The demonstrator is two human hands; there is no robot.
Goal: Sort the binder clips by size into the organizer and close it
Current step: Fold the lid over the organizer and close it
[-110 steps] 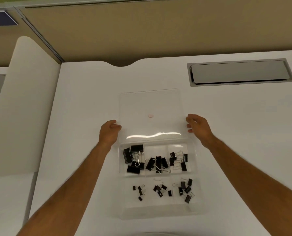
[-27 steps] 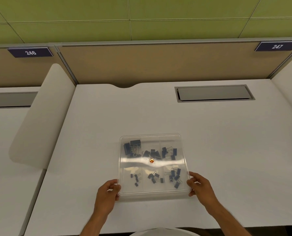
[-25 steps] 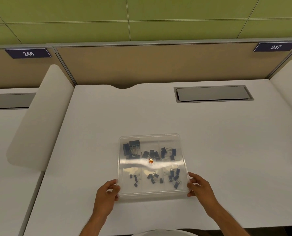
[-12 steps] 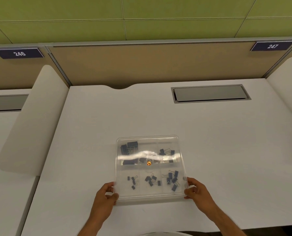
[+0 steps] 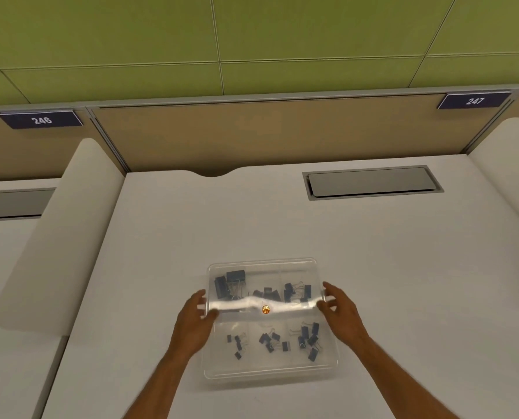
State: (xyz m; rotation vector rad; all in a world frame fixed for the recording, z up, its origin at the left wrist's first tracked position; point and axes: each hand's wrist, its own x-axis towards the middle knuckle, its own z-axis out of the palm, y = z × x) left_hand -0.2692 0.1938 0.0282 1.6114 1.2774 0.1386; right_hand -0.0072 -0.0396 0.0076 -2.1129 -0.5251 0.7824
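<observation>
The clear plastic organizer lies on the white desk with its transparent lid down over the compartments. Through the lid I see black binder clips: large ones at the back left, medium ones at the back right, small ones in the front row. A small orange sticker sits at the lid's middle. My left hand touches the left side halfway along, thumb on the lid. My right hand touches the right edge with its fingers spread. Both hands are slightly blurred.
The white desk has a grey cable hatch at the back right. White rounded dividers stand at the left and far right. A tan partition with number plates 246 and 247 runs along the back.
The lid, open at first, now lies down on the organizer. Both hands have slid from the front corners along the sides to the middle of the box.
</observation>
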